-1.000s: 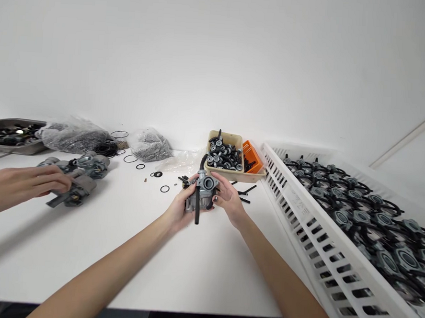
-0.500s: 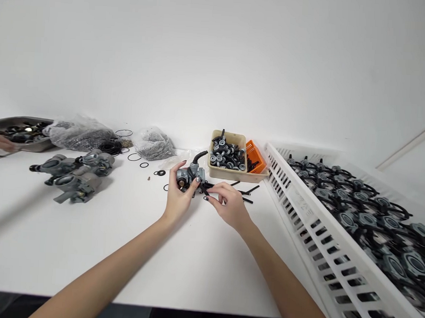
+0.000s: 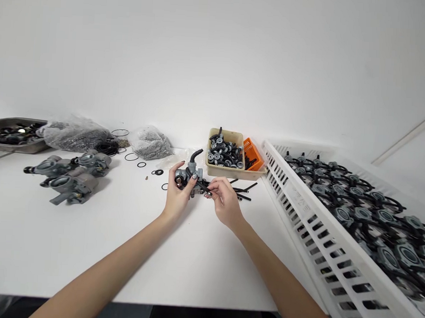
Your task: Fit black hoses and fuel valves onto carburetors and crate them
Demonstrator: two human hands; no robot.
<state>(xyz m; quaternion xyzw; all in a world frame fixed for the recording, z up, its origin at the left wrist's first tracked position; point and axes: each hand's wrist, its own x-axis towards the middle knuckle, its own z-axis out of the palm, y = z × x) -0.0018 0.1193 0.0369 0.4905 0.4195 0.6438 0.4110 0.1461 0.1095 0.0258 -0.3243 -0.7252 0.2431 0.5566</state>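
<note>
My left hand (image 3: pixel 177 195) is closed round a small grey metal carburetor (image 3: pixel 192 165), its thumb on the near side. A bent black rubber elbow stands up from the carburetor's top. Beside it, my right hand (image 3: pixel 226 200) pinches a thin black rubber hose (image 3: pixel 206 190) at the carburetor's right side; my fingers partly hide where the hose meets the body. Several loose black hoses (image 3: pixel 244 190) lie on the table just behind my right hand.
Three carburetors (image 3: pixel 74 184) stand at left, near bagged parts (image 3: pixel 151 143) and a metal tray (image 3: pixel 36 144). Black O-rings (image 3: pixel 142 165) lie mid-table. Behind my hands are a beige bin (image 3: pixel 224 171) and an orange basket (image 3: pixel 257 162). A white crate (image 3: pixel 303 207) of carburetors fills the right.
My right fingers have shifted on the black hose, which now lies across the carburetor's front. Another person's hand at the far left has gone from view. The whole view has shifted slightly.
</note>
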